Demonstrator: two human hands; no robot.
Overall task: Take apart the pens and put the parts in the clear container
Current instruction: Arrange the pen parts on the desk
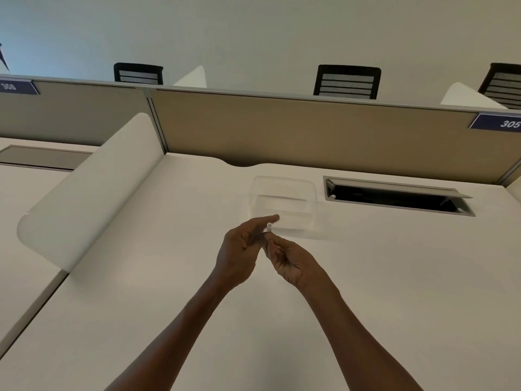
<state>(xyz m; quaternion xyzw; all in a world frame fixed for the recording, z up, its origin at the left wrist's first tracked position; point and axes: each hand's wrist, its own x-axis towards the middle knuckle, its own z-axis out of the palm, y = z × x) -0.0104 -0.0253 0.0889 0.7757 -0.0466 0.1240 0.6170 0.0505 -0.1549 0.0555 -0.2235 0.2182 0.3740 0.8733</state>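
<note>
A clear plastic container (283,203) stands on the white desk, just beyond my hands; I see nothing inside it. A white pen (269,227) points up between my hands, only its top end showing. My left hand (244,249) curls around the pen from the left, index finger stretched toward the container. My right hand (290,261) pinches the pen's lower part from the right. Most of the pen is hidden by my fingers.
An open cable hatch (394,197) is set in the desk right of the container. A white curved divider (93,190) rises on the left. A beige partition (310,128) closes the back, with black chairs (347,81) behind it.
</note>
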